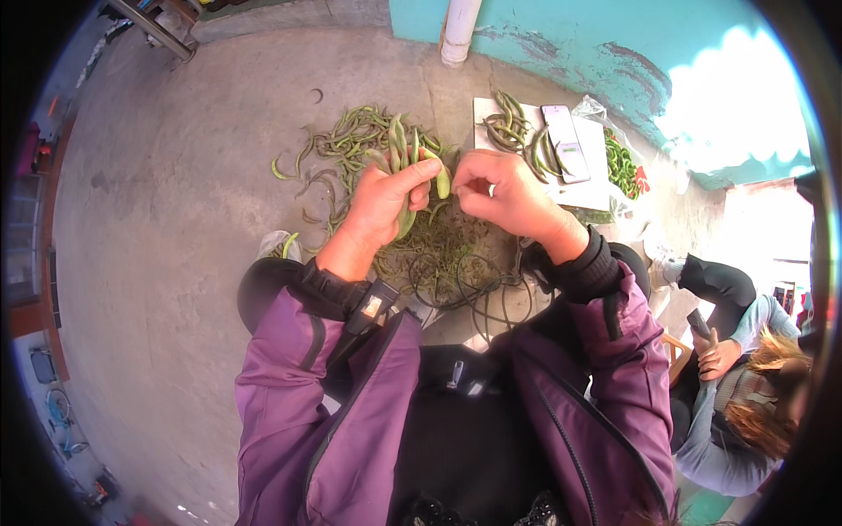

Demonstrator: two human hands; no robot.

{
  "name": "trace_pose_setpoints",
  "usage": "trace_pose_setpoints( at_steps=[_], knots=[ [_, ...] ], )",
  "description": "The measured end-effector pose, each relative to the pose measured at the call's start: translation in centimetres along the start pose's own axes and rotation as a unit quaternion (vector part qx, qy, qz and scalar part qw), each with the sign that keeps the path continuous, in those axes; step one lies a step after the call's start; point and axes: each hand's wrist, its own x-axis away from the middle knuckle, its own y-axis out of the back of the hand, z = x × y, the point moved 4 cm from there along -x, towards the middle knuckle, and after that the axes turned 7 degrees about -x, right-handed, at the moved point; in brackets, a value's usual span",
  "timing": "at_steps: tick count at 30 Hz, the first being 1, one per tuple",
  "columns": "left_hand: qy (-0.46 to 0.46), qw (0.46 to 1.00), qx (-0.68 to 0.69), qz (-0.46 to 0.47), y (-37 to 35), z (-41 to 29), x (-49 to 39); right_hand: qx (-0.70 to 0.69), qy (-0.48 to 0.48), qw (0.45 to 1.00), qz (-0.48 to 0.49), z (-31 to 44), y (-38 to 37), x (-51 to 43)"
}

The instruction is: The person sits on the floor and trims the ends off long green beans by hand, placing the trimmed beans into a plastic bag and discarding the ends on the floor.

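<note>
Several flat green bean pods (398, 141) stick up out of my left hand (385, 197), which is closed around them. One pale, wide pod (442, 179) points away from the thumb towards my right hand (503, 194). The right thumb and fingers are curled with their tips close together, just beside that pod's end. Whether they pinch a small piece is too fine to make out. Below both hands, a heap of thin green trimmings (437, 246) lies on the concrete floor. Beyond my left hand spreads a loose pile of bean pods (358, 135).
A white board (487, 125) at the right bears more bean pods (508, 121) and a phone (566, 141). Beside it is a clear plastic bag (621, 164) of green and red peppers. Black cables (483, 289) loop before my knees. A seated person (737, 388) holds a dark device at right.
</note>
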Motion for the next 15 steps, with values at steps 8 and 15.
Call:
trace_pose_setpoints(
  at_steps=[8, 15],
  knots=[
    [0.001, 0.998, -0.057, -0.032, -0.2, 0.0, 0.3, -0.246, -0.097, 0.953, -0.148, -1.4, 4.2, -0.1],
    [0.05, 0.997, -0.065, -0.005, -0.6, 0.1, 1.1, -0.123, -0.093, 0.987, -0.047, -0.9, 1.0, 0.3]
  ],
)
